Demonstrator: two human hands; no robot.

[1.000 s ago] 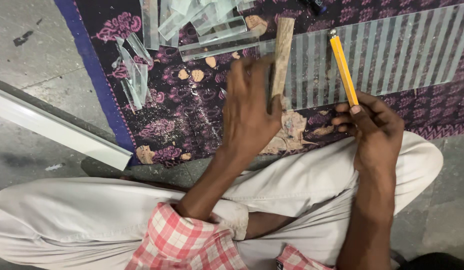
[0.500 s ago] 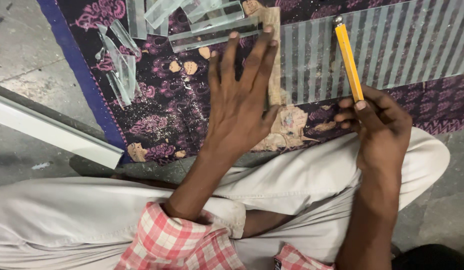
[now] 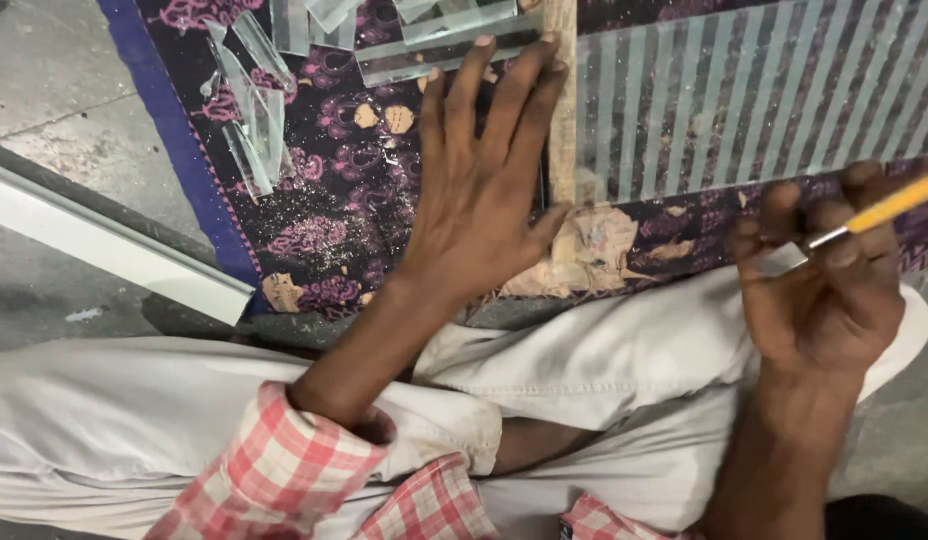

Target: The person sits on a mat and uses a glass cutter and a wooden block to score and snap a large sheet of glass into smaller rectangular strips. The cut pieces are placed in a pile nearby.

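My left hand (image 3: 479,190) lies flat with fingers spread, pressing a wooden straightedge (image 3: 561,120) against the left edge of a striped frosted glass sheet (image 3: 744,110). The sheet rests on a dark floral cloth (image 3: 334,210). My right hand (image 3: 819,275) is closed around a yellow-handled glass cutter (image 3: 884,212), held low at the sheet's near edge; its handle points up to the right and runs out of view.
Several cut glass strips (image 3: 254,110) and offcuts (image 3: 434,40) lie on the cloth at the upper left. A white metal bar (image 3: 104,245) crosses the concrete floor at left. My white-trousered legs (image 3: 604,370) fill the foreground.
My left hand went from gripping the wooden straightedge to lying flat and spread over it. My right hand tilted the yellow cutter from upright to slanting right.
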